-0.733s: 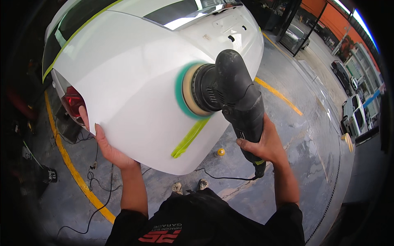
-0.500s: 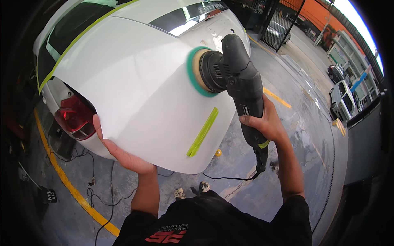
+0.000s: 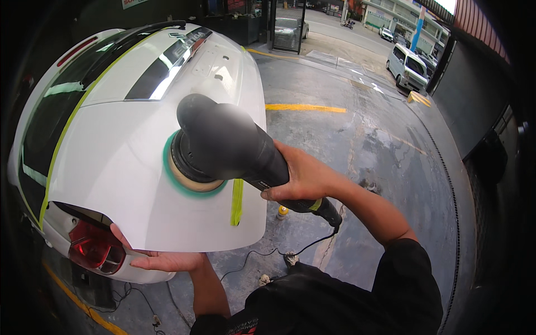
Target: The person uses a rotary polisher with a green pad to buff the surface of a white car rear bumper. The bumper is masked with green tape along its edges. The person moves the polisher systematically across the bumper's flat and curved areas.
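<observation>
My right hand [image 3: 304, 173] is wrapped round the body of a black power polisher [image 3: 234, 139]. Its round pad [image 3: 192, 181], with a green rim and tan backing, is pressed against the white tailgate [image 3: 139, 206] of a car. My left hand [image 3: 173, 261] is at the tailgate's lower edge, near the red tail light [image 3: 96, 245]. Its fingers are spread, touching the edge from beneath, and part of them is hidden behind the panel. A strip of lime-green tape [image 3: 237, 202] is stuck on the tailgate, just right of the pad.
The polisher's black cord [image 3: 301, 248] trails down to the floor by my feet. A small yellow-topped bottle [image 3: 282, 212] stands under the tailgate's right edge. More cables [image 3: 131, 290] lie at lower left. Yellow lines [image 3: 306, 108] mark the grey floor. Outside, a white van [image 3: 407, 67] is parked.
The polisher has moved down across the tailgate, from its upper part to beside the tape, with my right hand on it. My view has turned to the right. The left hand remains at the edge.
</observation>
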A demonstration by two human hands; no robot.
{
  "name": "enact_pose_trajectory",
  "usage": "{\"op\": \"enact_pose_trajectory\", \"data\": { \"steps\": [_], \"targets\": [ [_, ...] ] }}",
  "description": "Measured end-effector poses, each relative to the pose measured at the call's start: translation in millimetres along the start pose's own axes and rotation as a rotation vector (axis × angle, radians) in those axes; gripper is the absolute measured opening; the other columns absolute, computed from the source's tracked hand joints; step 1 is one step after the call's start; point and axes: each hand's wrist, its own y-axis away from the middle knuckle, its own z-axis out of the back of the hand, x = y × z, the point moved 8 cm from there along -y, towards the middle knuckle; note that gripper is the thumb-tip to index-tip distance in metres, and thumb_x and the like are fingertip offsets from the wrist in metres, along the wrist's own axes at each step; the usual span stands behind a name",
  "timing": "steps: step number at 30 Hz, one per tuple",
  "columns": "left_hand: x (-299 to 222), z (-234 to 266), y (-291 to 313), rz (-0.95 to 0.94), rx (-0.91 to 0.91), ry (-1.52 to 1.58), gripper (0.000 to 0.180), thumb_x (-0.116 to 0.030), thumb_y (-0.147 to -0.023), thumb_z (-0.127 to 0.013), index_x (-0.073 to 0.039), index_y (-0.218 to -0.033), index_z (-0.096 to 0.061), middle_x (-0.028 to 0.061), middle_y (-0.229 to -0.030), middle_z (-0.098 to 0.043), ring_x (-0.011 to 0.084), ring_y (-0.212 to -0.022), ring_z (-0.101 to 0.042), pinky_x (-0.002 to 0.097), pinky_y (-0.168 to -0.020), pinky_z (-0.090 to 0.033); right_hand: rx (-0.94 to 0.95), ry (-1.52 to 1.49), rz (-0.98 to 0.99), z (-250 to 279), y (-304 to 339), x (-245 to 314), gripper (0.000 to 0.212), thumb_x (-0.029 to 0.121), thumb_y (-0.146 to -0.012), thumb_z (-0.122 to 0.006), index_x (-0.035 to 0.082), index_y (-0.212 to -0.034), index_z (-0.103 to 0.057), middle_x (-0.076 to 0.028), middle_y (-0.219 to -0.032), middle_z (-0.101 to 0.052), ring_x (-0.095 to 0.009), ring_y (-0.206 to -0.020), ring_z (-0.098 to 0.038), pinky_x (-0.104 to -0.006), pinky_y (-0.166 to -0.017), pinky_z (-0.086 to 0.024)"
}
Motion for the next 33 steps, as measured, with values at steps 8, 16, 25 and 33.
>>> {"op": "enact_pose_trajectory", "data": {
  "steps": [8, 16, 25, 33],
  "targets": [
    [2, 5, -1, -0.032, -0.023, -0.088, 0.069, -0.054, -0.11, -0.021, -0.009, -0.161, -0.03, 0.0134, -0.168, -0.027, 0.031, -0.154, -0.029, 0.0495, -0.126, -0.022, -0.002, -0.026, 0.018, -2, -3, 12, 0.09, 0.043, -0.069, -0.08, -0.004, -0.139, -0.048, -0.028, -0.109, -0.07, -0.041, -0.095, -0.072, -0.0447, -0.088, -0.055],
    [7, 3, 8, 0.073, -0.106, 0.241, 0.079, -0.063, -0.108, -0.023, -0.006, -0.162, -0.03, 0.0139, -0.168, -0.027, 0.0305, -0.153, -0.029, 0.0483, -0.126, -0.023, 0.059, 0.092, -0.046, -8, 14, 26, 0.09, 0.043, -0.071, -0.082, -0.001, -0.142, -0.047, -0.029, -0.117, -0.069, -0.043, -0.109, -0.068, -0.0448, -0.097, -0.052],
    [7, 19, 15, 0.1, -0.131, 0.255, 0.087, -0.07, -0.104, -0.024, -0.005, -0.162, -0.026, 0.0134, -0.168, -0.027, 0.0287, -0.153, -0.028, 0.0474, -0.126, -0.022, 0.056, -0.039, -0.039, -2, -13, 14, 0.088, 0.037, -0.07, -0.083, -0.003, -0.141, -0.05, -0.022, -0.12, -0.068, -0.032, -0.108, -0.067, -0.0401, -0.099, -0.051],
    [17, 21, 25, 0.114, -0.116, 0.224, 0.094, -0.076, -0.101, -0.025, -0.005, -0.162, -0.023, 0.0129, -0.168, -0.026, 0.027, -0.154, -0.027, 0.0466, -0.126, -0.022, 0.029, 0.094, 0.041, -17, 12, 40, 0.088, 0.04, -0.069, -0.082, -0.002, -0.139, -0.05, -0.027, -0.113, -0.069, -0.039, -0.107, -0.07, -0.0453, -0.094, -0.054]
  ]
}}
